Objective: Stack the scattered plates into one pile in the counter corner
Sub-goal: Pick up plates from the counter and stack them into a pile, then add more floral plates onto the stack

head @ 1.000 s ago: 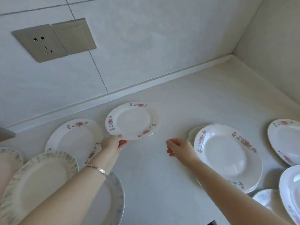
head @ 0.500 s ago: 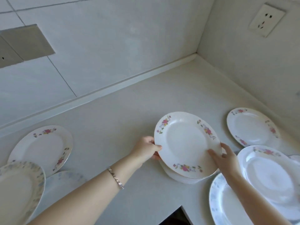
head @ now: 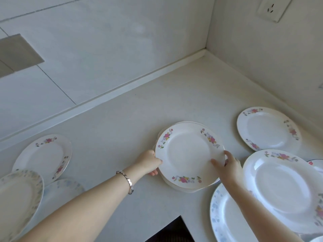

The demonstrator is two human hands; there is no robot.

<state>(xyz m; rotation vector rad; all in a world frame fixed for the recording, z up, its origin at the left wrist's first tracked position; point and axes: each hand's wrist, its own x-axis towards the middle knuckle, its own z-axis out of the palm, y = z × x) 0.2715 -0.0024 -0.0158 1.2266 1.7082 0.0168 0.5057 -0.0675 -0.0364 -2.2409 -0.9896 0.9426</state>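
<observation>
Both hands clasp the small pile of flowered plates [head: 189,154], left hand [head: 149,162] on its left rim, right hand [head: 227,165] on its right (lifted or resting, probably resting), and the counter corner [head: 205,55] lies beyond, slightly right.

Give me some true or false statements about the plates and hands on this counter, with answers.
1. Both hands grip the small stack of plates. True: left hand, right hand.
2. The stack sits tight in the counter corner. False: it is well short of it.
3. The left wrist wears a bracelet. True.
4. The top plate's rim is plain white. False: it has pink flowers.
5. A floral plate lies alone right of the stack. True.
</observation>
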